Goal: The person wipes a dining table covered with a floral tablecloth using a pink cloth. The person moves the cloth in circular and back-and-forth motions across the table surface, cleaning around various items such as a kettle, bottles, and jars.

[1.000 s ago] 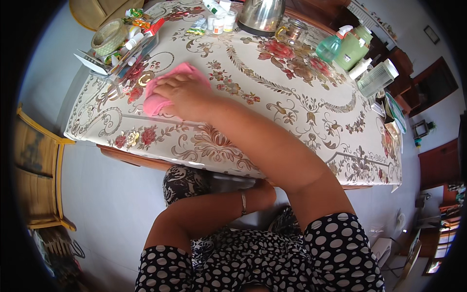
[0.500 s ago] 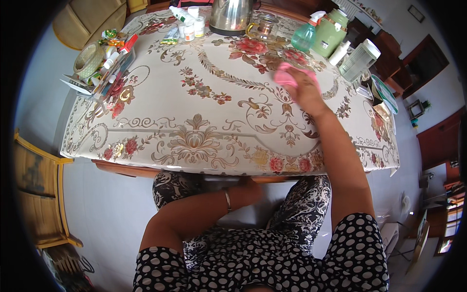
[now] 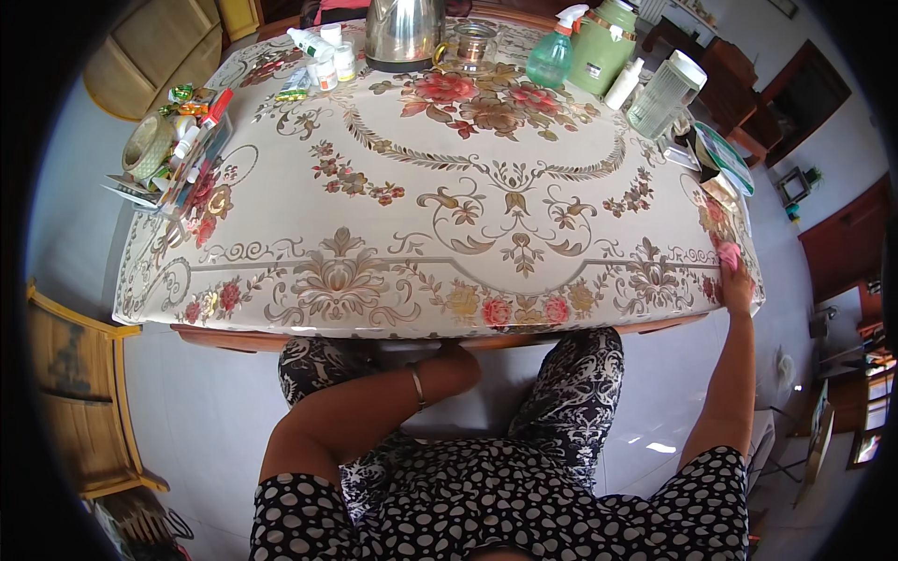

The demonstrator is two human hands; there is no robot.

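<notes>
A pink cloth is pressed against the flowered tablecloth close to the table's right edge. My right hand is closed on it, with the arm stretched out to the right. My left hand rests low in front of me by the table's near edge, a bracelet on its wrist. Its fingers are turned away and hidden, so I cannot see whether they hold anything.
Along the far side stand a metal kettle, a glass pot, a spray bottle, a green flask and a ribbed jug. White bottles stand left of the kettle. A filled organizer sits at the left edge.
My right hand has moved the pink cloth from the far right-middle of the table toward me and out to the right edge. My left hand stays low by the near edge.
</notes>
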